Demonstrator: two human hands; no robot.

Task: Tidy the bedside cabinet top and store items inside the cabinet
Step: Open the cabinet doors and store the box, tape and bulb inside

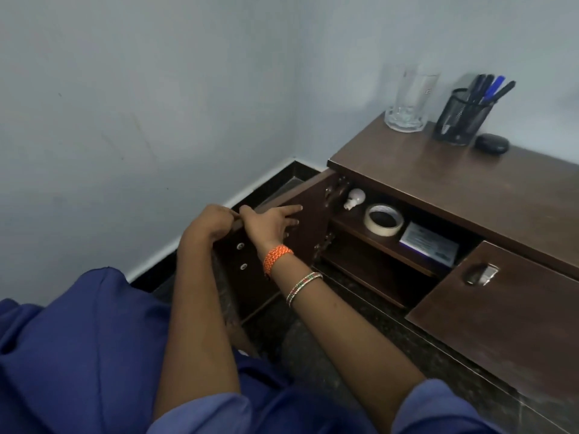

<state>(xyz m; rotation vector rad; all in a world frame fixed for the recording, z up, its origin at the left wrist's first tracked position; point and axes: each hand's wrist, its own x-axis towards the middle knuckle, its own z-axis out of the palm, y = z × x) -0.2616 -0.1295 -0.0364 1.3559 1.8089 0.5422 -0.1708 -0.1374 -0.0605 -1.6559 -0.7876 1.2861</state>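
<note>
Both hands sit on the open cabinet door (pixel 308 211): left hand (pixel 208 222) grips its top edge, right hand (pixel 269 222) rests flat, fingers straight. Glass (pixel 409 100), pen holder (pixel 463 115) and the small black case (pixel 491 143) stand up on the cabinet top (pixel 454 177), well away to the right, nearer the right hand.

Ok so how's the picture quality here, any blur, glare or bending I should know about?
Head view: light is soft and even; the cabinet top shows only a dull sheen. The wide lens bends the cabinet's edges. The glass looks smeared and hazy. Both hands, left hand and right hand, are slightly soft at the open door.
</note>
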